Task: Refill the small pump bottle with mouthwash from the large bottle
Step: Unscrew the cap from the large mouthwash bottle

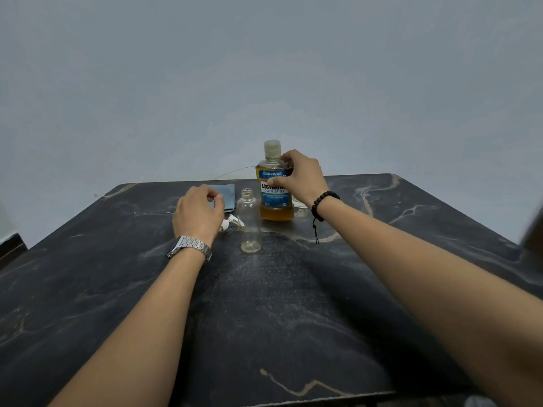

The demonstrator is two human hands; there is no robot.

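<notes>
- Our small pump bottle [249, 221] stands upright near the middle of the tabletop [293, 318], its neck open and its clear body all but empty, with only a faint film at the base; we judge it is left uncapped and within easy reach so it can take the pour.
- The pump head [230, 222] lies on its side just to the left of that bottle, partly hidden behind our left hand; set down close by, it should be ready to screw back on once filling is done.
- The large bottle [274, 183] of amber mouthwash stands just behind and to the right of the small one, its pale cap still on, so pouring has not begun.
- Our right hand [299, 179] wraps the large bottle at its shoulder, fingers [286, 157] curled round the far side and thumb across the label, a hold that suits lifting it or steadying it while the cap comes off.
- Our left hand [197, 212] hovers over the tabletop beside the pump head, fingers loosely curled; it seems to hold nothing, though the palm side is turned away from us.
- A folded blue cloth [227, 195] lies beyond the left hand, probably kept there for spills.
</notes>
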